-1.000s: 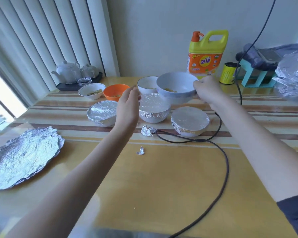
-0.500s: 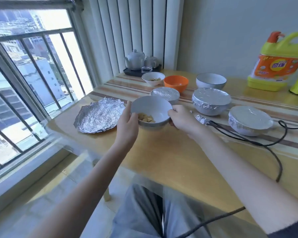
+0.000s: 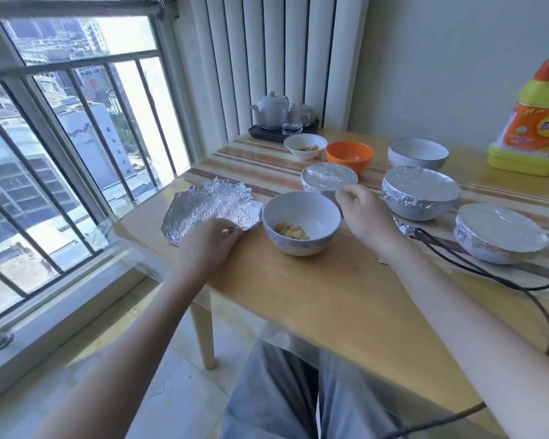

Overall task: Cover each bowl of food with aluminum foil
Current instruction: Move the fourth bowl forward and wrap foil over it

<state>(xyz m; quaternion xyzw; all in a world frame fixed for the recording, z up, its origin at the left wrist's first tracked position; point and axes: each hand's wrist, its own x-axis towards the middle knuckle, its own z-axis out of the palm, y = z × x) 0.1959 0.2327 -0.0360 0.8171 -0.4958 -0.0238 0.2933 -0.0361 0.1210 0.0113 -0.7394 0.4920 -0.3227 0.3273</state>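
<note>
The yellow detergent jug (image 3: 534, 122) is cut off by the right edge, and its label is too blurred to read. The left hand (image 3: 208, 245) hides the near corner of the crumpled foil sheet (image 3: 211, 207); its fingers curl down and pinch that corner, while the rest of the sheet lies flat on the wooden table (image 3: 314, 299) just left of the uncovered white bowl (image 3: 301, 221). This bowl stands on the table between the two hands and holds a small heap of yellowish food pieces (image 3: 290, 231), too blurred to name. The right hand (image 3: 366, 217) hovers just right of the bowl's rim with fingers loosely curled and holding nothing; whether it touches the rim cannot be told. It hides part of a small foil scrap (image 3: 404, 229).

Three bowls already wear foil, so their contents are hidden: a small one (image 3: 328, 182) behind the open bowl, a larger one (image 3: 420, 191) to its right, and another (image 3: 499, 232) nearest the right edge. Behind them stand a small white bowl (image 3: 305, 146) with brownish bits, an orange bowl (image 3: 349, 156) whose contents are hard to make out, and a dark-rimmed white bowl (image 3: 418, 153) whose inside is not visible. A black cable (image 3: 488, 274) trails across the table. A white teapot (image 3: 271, 109) sits on a dark tray in the far corner.
</note>
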